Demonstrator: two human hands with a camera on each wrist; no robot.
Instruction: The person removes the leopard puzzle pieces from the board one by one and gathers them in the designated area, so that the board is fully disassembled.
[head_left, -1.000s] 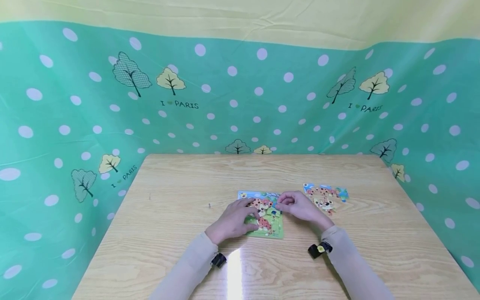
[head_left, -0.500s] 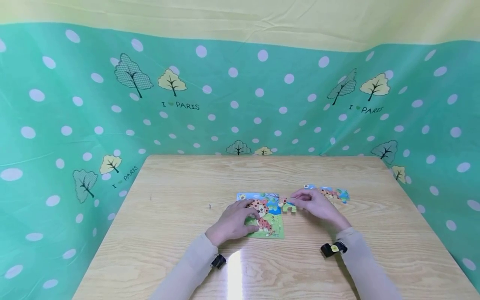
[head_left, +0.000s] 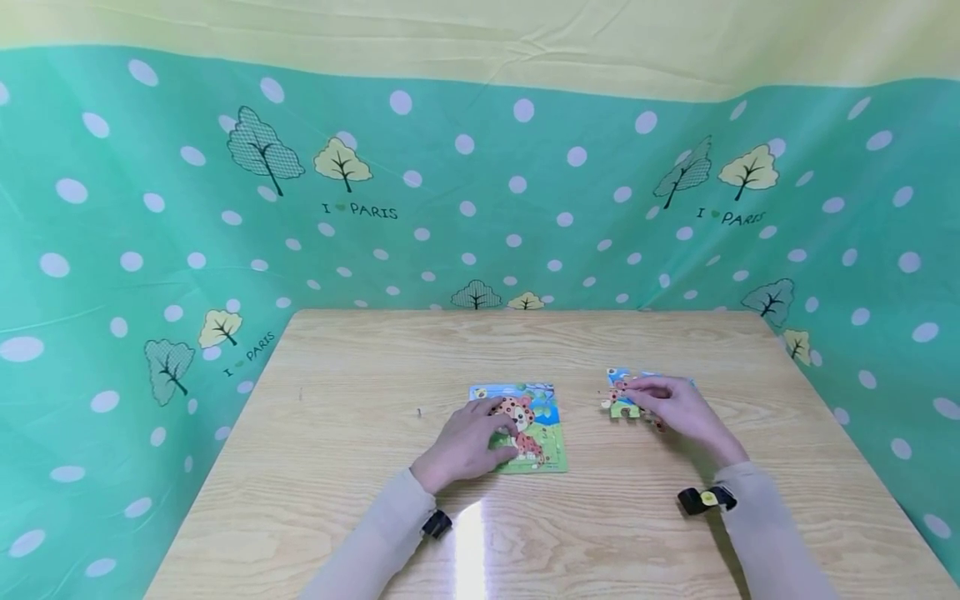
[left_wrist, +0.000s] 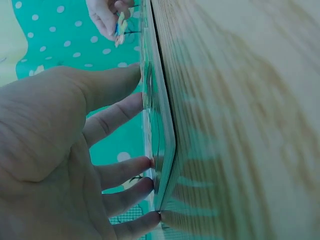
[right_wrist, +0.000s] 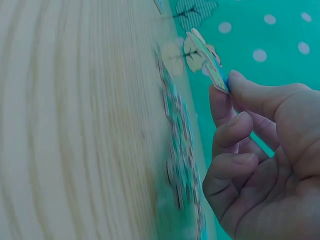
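Note:
In the head view, a jigsaw puzzle board (head_left: pixel 552 454) with a spotted animal picture lies flat near the middle of the table. My left hand (head_left: pixel 463 443) rests on its left side, covering part of the picture. Seen from the left wrist, spread fingers (left_wrist: pixel 120 117) touch the board's surface and edge. Over to the right, my right hand (head_left: pixel 686 414) pinches a puzzle piece (head_left: pixel 622 409) between thumb and index finger. The right wrist view shows this puzzle piece (right_wrist: pixel 210 60) held above the table, tilted. Beneath that hand lie several loose puzzle pieces (right_wrist: pixel 177 135), partly hidden in the head view.
The wooden table (head_left: pixel 360 375) ends at a green dotted cloth (head_left: pixel 420 200) behind and at both sides. A tiny dark speck (head_left: pixel 419 412) shows left of the board. Bare wood separates the board from the loose pieces.
My right hand has moved right, from the board's right edge to over the loose pieces, carrying the puzzle piece off the board. My left hand stays in place; the board has shifted very slightly left.

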